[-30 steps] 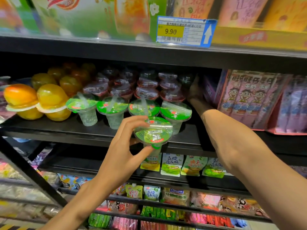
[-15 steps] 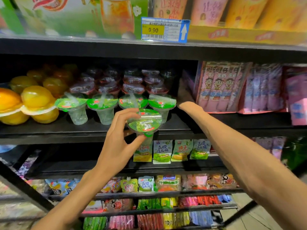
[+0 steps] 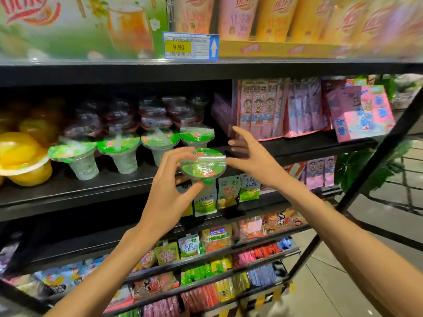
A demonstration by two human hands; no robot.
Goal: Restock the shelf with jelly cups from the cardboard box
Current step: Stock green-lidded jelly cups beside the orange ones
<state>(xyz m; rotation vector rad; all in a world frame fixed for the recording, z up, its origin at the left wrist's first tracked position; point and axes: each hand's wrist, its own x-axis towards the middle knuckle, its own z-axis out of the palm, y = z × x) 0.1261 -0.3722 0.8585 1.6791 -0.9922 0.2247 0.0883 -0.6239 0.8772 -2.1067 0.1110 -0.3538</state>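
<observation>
1. Black store shelving fills the view; the middle shelf [image 3: 96, 191] carries the jelly stock, with snack packets on the tiers below and drink cartons on the tier above, where a yellow price tag [image 3: 178, 46] reads 9.90.
2. Four green-lidded jelly cups [image 3: 119, 154] stand in a front row on that shelf, all upright; behind them sit several rows of red-lidded cups [image 3: 155, 117], too dim and blurred to count; yellow and orange domed jellies [image 3: 21, 156] are piled at the far left.
3. A fifth green-lidded cup, the held jelly cup [image 3: 202, 164], hangs in the air just in front of the shelf edge, below the rightmost cup of the row; it is tipped toward the camera, its lid facing up and forward, its narrow base pointing down and away.
4. The left hand [image 3: 169, 191] grasps this cup, fingers over the lid's left rim and thumb under the bowl.
5. The right hand [image 3: 249, 156] is spread and relaxed, grasping nothing, its thumb tip at the cup's right rim; contact cannot be told.
6. Pink cartoon packets [image 3: 261, 106] stand on the shelf to the right.
</observation>
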